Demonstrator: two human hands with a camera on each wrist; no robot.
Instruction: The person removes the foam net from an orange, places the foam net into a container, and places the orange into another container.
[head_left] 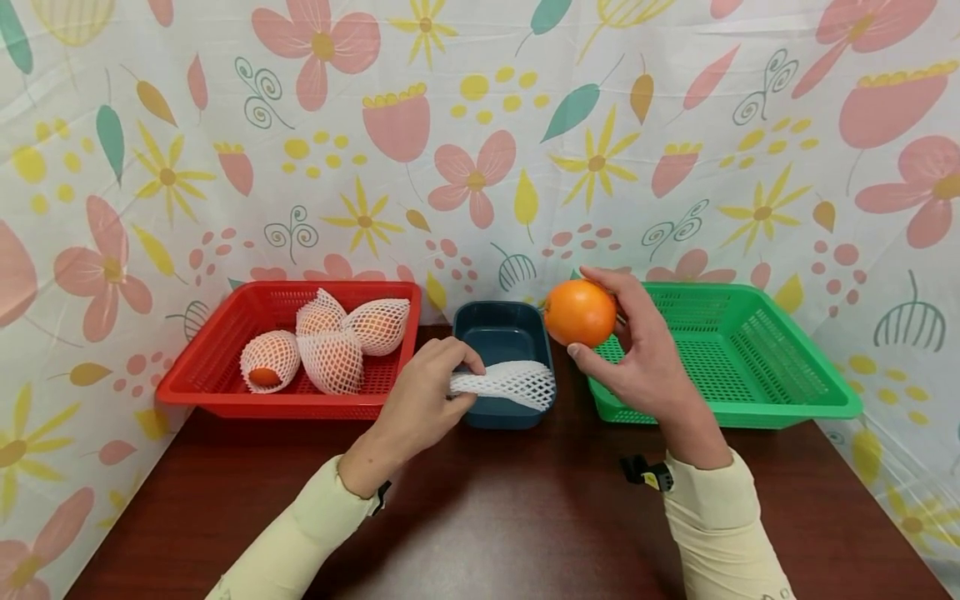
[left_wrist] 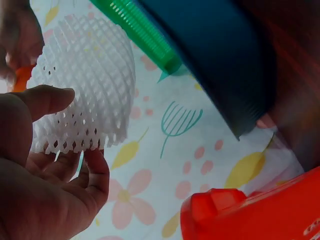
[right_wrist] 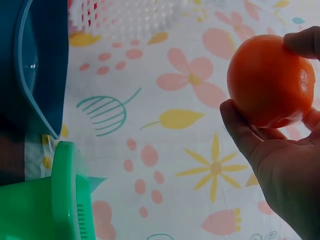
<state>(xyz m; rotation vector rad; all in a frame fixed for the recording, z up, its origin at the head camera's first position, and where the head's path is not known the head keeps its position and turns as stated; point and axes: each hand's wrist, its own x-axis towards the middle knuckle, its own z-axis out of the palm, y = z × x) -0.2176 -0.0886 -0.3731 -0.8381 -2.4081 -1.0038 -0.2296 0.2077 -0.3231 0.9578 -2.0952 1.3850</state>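
My left hand [head_left: 429, 390] pinches one end of a white foam net sleeve [head_left: 517, 382] between thumb and fingers, above the dark blue bin [head_left: 501, 423]. The sleeve hangs empty and spreads toward the right. In the left wrist view its mesh [left_wrist: 90, 80] is seen close up, the thumb on one side and fingers under it. My right hand [head_left: 645, 358] holds a bare orange [head_left: 580, 313] between thumb and fingertips, raised by the near left corner of the green basket [head_left: 795, 410]. In the right wrist view the orange [right_wrist: 270, 80] shows smooth and uncovered.
To the left stands a red basket [head_left: 285, 407] holding several net-wrapped fruits [head_left: 332, 362], one showing orange skin. The blue bin sits between the two baskets on the dark wooden table [head_left: 510, 508]. A flower-printed cloth [head_left: 480, 100] hangs behind.
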